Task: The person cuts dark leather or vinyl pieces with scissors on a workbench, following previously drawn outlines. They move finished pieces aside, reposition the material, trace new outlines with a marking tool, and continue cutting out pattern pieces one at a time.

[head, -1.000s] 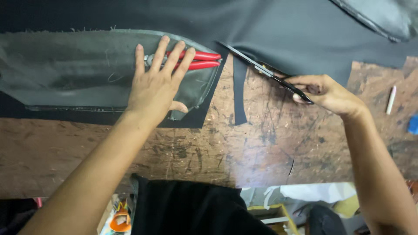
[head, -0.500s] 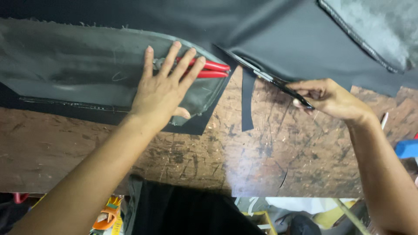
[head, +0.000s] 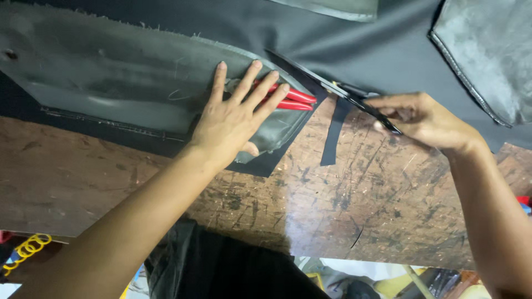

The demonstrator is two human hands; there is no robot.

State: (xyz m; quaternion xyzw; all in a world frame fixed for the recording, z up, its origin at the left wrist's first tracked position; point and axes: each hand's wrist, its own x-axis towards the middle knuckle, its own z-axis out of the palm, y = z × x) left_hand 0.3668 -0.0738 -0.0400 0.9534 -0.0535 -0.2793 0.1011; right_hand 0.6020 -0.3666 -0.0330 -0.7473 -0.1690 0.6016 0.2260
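Head view | left hand (head: 233,119) flat, fingers spread on grey panel (head: 122,83) | right hand (head: 424,119) seemingly gripping scissors (head: 332,88)

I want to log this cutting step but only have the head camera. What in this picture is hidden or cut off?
- Red-handled tool: only the handle ends show; the left hand covers the rest.
- Scissors: the handles sit inside the right hand, so the finger grip is unclear.
- Grey pattern piece: cut off by the left frame edge.
- Black fabric: runs past the top edge.
- Yellow rings: too small to identify.
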